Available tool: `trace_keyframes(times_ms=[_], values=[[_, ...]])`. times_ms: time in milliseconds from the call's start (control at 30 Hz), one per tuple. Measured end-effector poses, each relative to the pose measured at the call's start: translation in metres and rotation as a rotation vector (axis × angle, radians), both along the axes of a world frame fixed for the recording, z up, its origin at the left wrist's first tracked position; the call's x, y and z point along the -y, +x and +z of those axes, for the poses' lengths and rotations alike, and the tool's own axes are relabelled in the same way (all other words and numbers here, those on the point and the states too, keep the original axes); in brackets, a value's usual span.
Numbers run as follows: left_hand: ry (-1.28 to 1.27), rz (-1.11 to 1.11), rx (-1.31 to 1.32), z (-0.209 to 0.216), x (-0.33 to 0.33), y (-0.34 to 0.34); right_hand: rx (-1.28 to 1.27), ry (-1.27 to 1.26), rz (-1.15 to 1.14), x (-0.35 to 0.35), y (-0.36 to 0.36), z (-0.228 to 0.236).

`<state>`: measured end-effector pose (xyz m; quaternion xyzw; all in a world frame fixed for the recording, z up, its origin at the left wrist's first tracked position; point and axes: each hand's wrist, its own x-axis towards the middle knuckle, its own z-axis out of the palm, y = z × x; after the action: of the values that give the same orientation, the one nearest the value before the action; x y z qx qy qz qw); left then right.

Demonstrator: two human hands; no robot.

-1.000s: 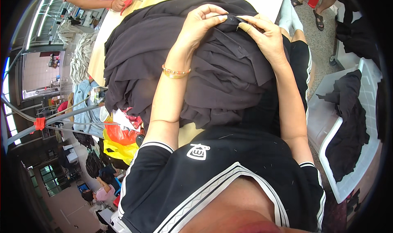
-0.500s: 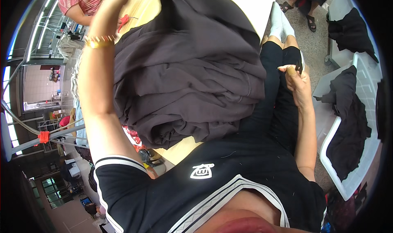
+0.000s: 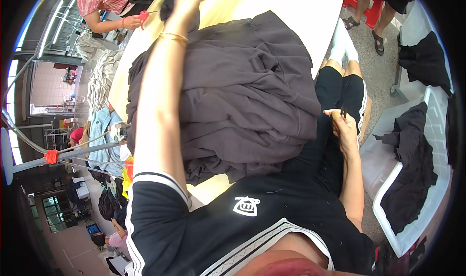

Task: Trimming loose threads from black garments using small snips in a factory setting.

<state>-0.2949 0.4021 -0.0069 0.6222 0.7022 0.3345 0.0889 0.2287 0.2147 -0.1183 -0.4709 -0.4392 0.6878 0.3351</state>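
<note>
Fingers [image 3: 336,116] of the right hand [image 3: 347,133] are pinching a slim black tool [image 3: 344,111], apparently aside to avoid snagging the heaped charcoal-brown fabric [image 3: 247,99] on the pale wooden worktop [image 3: 313,4], while the blurred left hand [image 3: 189,2] is overlapping dark cloth [image 3: 168,5], its grasp indiscernible.

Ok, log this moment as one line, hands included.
dark fabric pile: on pale table | left hand: at dark cloth, grip unclear | right hand: holding small dark object, right of pile

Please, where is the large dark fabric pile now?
In the head view, the fabric pile lies at upper centre on the pale wooden table, with the left forearm over its left part and the right hand just beyond its right edge.
</note>
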Motion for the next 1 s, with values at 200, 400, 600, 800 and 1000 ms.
trace_keyframes(times_ms=[200, 400, 600, 800, 1000], values=[[-0.456, 0.108, -0.184, -0.070, 0.017, 0.071, 0.004, 0.012, 0.005, -0.002, -0.003, -0.005], [-0.584, -0.038, 0.401, -0.070, 0.031, 0.062, 0.001, 0.068, -0.058, -0.006, -0.012, -0.002], [-0.257, 0.022, 0.417, -0.039, 0.055, 0.065, 0.036, 0.139, -0.029, -0.001, -0.026, 0.007], [-0.532, 0.015, 0.547, -0.053, 0.057, 0.071, 0.059, 0.154, -0.032, 0.001, -0.024, -0.002], [-0.648, -0.156, 0.555, -0.042, 0.060, 0.084, 0.053, 0.119, -0.031, 0.003, -0.015, 0.005]])
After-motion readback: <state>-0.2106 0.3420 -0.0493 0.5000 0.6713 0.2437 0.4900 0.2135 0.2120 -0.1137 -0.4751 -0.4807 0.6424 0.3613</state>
